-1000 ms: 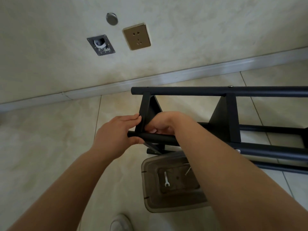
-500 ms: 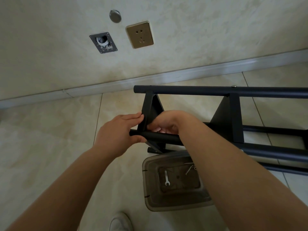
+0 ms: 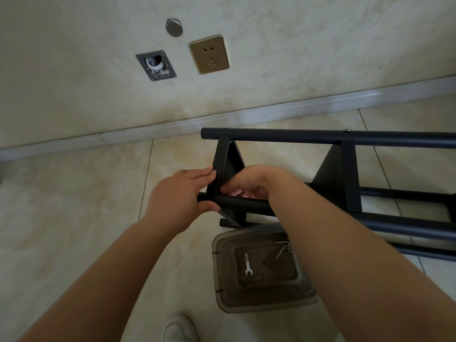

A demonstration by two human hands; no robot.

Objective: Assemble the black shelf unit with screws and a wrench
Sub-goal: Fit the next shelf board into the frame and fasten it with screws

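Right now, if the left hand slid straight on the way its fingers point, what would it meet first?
The left hand points rightward; its fingertips already touch the black triangular bracket, so that comes first, with the right hand close behind it.

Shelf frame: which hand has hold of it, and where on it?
The left hand grips the near tube at its left end, beside the triangular panel. The right hand is at the same joint; its grip is hidden.
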